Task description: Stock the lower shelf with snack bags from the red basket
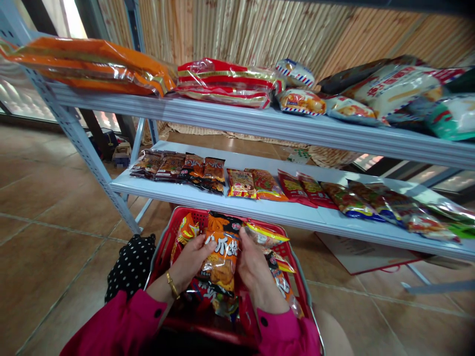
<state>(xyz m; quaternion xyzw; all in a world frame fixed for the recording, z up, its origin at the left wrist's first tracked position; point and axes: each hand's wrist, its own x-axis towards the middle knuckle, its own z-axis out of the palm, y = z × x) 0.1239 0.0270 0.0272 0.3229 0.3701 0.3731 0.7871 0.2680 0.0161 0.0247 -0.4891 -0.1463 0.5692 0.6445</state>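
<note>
1. The left hand (191, 259) and right hand (256, 269) both have their fingers closed on an orange snack bag (221, 257), one on each side edge, held upright over the red basket (163, 257).
2. More packets crowd the basket around the bag, right up to its rim.
3. The lower shelf (208, 198) edge runs just beyond the basket; a row of snack packets (241, 184) lies on it, with bare shelf along the front.
4. Open tiled floor (48, 237) spreads to the left.

One red basket (297, 267), two shelves (260, 123)
</note>
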